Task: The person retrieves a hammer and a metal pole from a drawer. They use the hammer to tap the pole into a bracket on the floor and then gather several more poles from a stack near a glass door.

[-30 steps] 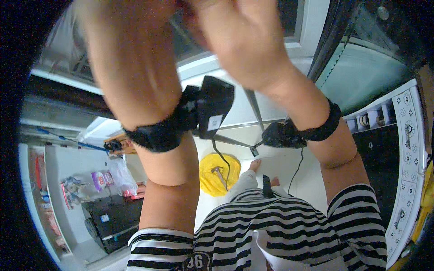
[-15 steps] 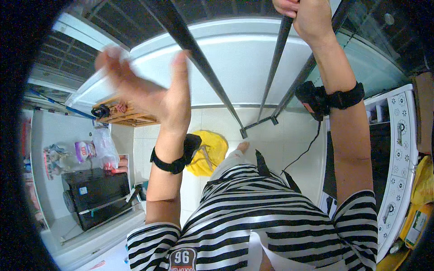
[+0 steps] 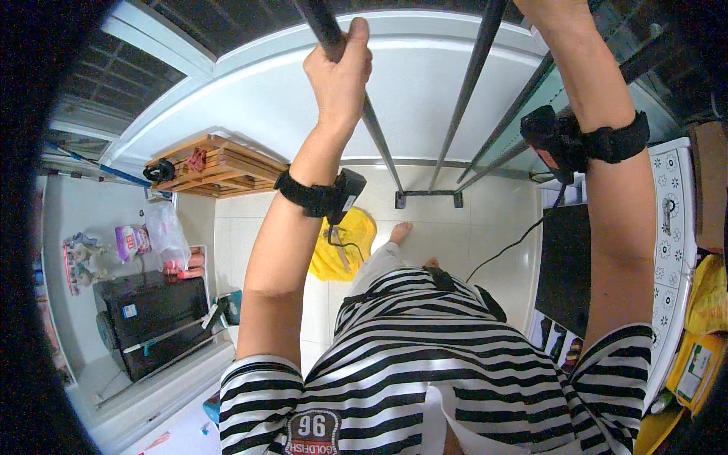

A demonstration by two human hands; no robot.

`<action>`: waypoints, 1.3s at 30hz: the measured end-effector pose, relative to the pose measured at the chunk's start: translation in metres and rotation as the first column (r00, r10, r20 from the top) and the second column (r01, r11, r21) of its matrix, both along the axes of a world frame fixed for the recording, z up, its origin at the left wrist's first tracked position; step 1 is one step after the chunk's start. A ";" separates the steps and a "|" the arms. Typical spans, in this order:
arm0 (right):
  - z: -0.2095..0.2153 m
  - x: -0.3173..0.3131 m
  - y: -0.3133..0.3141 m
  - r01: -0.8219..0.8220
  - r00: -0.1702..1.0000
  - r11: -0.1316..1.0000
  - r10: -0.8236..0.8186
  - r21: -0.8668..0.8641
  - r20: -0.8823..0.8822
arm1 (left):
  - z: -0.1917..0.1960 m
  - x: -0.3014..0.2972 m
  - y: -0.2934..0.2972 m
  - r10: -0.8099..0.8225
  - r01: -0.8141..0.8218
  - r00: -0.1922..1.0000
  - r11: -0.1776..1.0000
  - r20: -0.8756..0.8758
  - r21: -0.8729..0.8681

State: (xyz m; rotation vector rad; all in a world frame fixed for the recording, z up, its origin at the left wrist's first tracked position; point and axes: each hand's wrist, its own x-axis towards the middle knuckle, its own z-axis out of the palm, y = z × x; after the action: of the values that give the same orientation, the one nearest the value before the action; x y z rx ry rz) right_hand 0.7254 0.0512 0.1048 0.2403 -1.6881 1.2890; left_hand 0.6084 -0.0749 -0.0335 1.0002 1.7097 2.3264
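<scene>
A black metal pole stand, like a clothes rack, rises from its base (image 3: pixel 429 192) on the floor toward the top of the view. My left hand (image 3: pixel 339 80) is closed around its left pole (image 3: pixel 378 135), thumb pointing up along it. At the top edge my right hand (image 3: pixel 557 12) is cut off, so its fingers are hidden; it is nearest to the stand's right-hand poles (image 3: pixel 531 83). Both wrists carry black straps, the left one with a small box (image 3: pixel 346 196) and the right one with a similar box (image 3: pixel 543 140), each trailing a cable.
Behind the stand runs a white wall (image 3: pixel 425 106) below barred windows. Folded wooden racks (image 3: pixel 235 168) lean at the left, above a yellow cloth or bag (image 3: pixel 353 227) on the floor. A black case (image 3: pixel 155 322) sits on the left shelf. To the right stands a white flower-patterned cabinet (image 3: pixel 669 250).
My left hand has gone from open in the air to gripping the left pole. My right hand has moved up and right, partly out of view. The stand's base now lies squarer across the view.
</scene>
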 end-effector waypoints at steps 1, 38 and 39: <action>-0.003 -0.001 0.002 0.008 1.000 1.000 -0.008 0.003 0.005 | -0.001 0.000 0.003 -0.043 0.044 0.999 0.999 -0.013 0.024; -0.027 0.039 0.016 0.091 0.986 0.996 -0.092 0.011 0.141 | 0.032 0.007 -0.005 -0.039 0.030 0.982 0.998 -0.185 -0.050; -0.028 0.040 0.020 0.093 0.985 0.996 -0.093 0.007 0.143 | 0.036 0.009 -0.003 -0.041 0.032 0.982 0.998 -0.183 -0.054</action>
State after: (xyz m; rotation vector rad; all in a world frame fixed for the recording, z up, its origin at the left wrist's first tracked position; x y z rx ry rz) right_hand 0.7655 0.0711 0.0769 0.0688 -1.7986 1.2617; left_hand 0.6171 -0.0783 0.0022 1.2611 1.7870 2.2174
